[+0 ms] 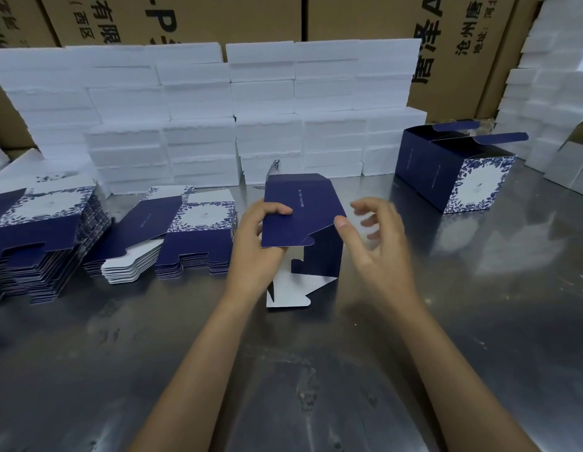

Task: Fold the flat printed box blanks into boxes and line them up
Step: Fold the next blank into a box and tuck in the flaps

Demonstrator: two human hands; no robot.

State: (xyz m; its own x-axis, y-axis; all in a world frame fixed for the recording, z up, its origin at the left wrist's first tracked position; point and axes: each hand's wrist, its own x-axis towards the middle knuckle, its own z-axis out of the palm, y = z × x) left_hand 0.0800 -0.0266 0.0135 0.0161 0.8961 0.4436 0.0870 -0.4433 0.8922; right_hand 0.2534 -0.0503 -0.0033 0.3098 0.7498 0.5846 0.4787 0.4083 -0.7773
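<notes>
Nearest, over the metal table (pixel 316 370), a half-opened blank (pixel 300 220) is held just above the surface in the middle of the view. It is pinched by the left hand (pixel 260 246), thumb on the dark blue top panel and fingers beneath, probably so that the sleeve is kept steady while it is squared up. The right hand (pixel 375 236) is spread loosely, nothing gripped; only its thumb tip is set against the blank's right edge, seemingly to push that side open. The blank's long axis runs away from the person and slightly upward, its white-backed bottom flaps hanging toward the table and the near side. Further left, the flat blanks (pixel 185 233) are kept in low piles within the left hand's reach. To the far right a finished box (pixel 453 174) stands with its top flaps open, apparently starting the row. Behind, white foam blocks (pixel 238 115) are stacked against brown cartons (pixel 365 17).
</notes>
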